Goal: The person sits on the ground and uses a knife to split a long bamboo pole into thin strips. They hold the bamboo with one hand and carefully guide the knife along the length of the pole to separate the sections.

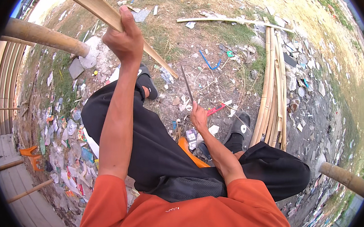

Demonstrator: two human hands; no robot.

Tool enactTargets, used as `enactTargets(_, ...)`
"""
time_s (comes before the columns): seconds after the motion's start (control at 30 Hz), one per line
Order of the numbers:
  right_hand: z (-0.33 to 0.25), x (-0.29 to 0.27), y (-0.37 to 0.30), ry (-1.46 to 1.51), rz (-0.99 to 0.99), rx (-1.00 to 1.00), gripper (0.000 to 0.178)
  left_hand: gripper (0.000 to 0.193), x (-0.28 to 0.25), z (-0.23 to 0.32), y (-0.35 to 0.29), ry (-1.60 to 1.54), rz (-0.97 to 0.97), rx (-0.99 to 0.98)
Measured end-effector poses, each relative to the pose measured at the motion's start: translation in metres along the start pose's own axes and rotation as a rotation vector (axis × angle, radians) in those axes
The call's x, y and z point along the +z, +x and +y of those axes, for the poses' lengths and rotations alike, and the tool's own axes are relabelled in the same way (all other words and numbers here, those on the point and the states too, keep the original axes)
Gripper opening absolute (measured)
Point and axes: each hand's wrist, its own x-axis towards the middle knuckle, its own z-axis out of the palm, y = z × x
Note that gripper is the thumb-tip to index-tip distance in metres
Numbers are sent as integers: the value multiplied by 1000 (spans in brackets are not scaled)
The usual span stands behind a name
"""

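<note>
My left hand [126, 40] is raised and closed around a long split bamboo strip [86, 1]. The strip slants from the upper left down to the ground between my feet, its lower end near my left sandal [147, 82]. Lower and to the right, my right hand [199, 117] grips a knife [187, 82] with a long narrow dark blade pointing up and away. Its handle is hidden in my fingers. The blade is apart from the strip. Just beside that hand lies a red tool [217, 109] on the ground.
Several split bamboo strips [272, 86] lie beside my right sandal [240, 126], with another strip [235, 21] crossing their far end. Bamboo posts stand left [48, 35] and right [344, 177]. Below me are an orange plastic piece [189, 153] and a small box [191, 138]. Litter covers the ground.
</note>
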Motion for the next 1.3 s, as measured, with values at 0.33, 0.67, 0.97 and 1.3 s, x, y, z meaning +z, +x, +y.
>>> enactTargets(0.33, 31, 0, 9, -180, -27, 9, 61, 43, -4, 14, 1, -39, -40, 16)
enactTargets(0.67, -18, -95, 64, -66, 168, -132, 61, 43, -2, 20, -11, -304, -224, -88)
enactTargets(0.97, -50, -116, 44, 268, 291, -201, 58, 50, 8, 29, -14, -325, -171, -98)
enactTargets(1.3, -131, -106, -32, 305, 271, -382, 47, 58, 14, 25, -12, -273, -265, -279)
